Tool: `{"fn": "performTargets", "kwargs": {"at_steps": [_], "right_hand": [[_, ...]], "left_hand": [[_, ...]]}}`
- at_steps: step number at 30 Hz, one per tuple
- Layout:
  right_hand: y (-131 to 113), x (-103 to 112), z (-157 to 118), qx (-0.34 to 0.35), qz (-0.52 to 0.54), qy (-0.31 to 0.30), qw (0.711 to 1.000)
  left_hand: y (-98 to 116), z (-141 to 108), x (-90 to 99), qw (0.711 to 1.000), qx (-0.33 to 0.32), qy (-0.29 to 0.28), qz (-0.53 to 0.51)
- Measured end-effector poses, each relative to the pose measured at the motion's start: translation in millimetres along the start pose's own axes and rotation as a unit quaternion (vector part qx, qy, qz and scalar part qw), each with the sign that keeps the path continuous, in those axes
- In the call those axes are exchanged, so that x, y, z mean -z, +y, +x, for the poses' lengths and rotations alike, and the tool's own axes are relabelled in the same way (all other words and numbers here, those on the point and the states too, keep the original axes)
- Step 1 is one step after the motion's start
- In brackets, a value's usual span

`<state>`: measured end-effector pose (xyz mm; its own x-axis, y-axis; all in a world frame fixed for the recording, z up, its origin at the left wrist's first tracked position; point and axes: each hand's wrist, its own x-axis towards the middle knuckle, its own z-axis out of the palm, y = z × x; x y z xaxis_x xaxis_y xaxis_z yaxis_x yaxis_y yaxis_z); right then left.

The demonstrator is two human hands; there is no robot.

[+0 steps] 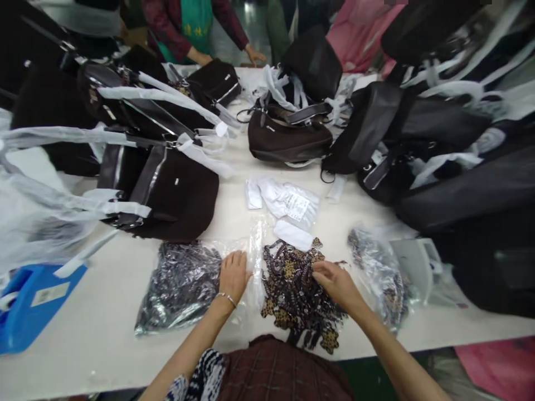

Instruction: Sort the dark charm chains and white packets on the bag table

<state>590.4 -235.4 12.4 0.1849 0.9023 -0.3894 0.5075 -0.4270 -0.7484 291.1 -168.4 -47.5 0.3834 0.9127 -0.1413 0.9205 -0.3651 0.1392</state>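
My left hand (234, 274) lies flat, fingers stretched out, on the right part of a clear plastic bag (179, 289) packed with dark pieces. To its right, a heap of dark beaded chain charms (292, 278) is spread on the table, with leopard-print bear-shaped pieces (330, 340) among them. My right hand (337, 282) is at the heap's upper right, thumb and fingers pinched together against the charms. What sits between those fingertips is too small to make out. Just beyond the heap is a clear packet of white material (288, 203) with a printed label.
Dark brown handbags with white-wrapped straps crowd the table's left (179, 195), far side (288, 136) and right (363, 122). A blue plastic bin (37, 306) stands at the left edge. Another clear bag of charms (380, 278) lies right. Across the table stands a person in a green apron (196, 25).
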Motion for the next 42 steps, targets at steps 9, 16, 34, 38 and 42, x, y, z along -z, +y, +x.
{"fn": "performTargets", "kwargs": {"at_steps": [9,16,34,38,42], "right_hand": [[62.8,54.3,-60.6,0.001,-0.135,0.243,0.961],[153.4,100.0,-90.6,-0.151,-0.175,0.36,0.904],[97.4,86.2,44.4,0.01,-0.231,0.197,0.953],[96.8,105.4,30.5,0.077,-0.236,0.109,0.962],[84.0,101.0,-12.3,0.177,-0.219,0.116,0.953]], "left_hand": [[-22.9,69.7,8.6,1.0,-0.017,-0.013,0.016],[-5.1,30.9,31.7,0.994,-0.058,0.066,-0.062],[82.0,-63.1,34.8,0.978,-0.023,0.054,-0.202],[120.6,-76.1,19.4,0.975,-0.012,-0.01,-0.22],[132.9,-100.2,-12.0,0.972,0.055,-0.037,-0.226]]}}
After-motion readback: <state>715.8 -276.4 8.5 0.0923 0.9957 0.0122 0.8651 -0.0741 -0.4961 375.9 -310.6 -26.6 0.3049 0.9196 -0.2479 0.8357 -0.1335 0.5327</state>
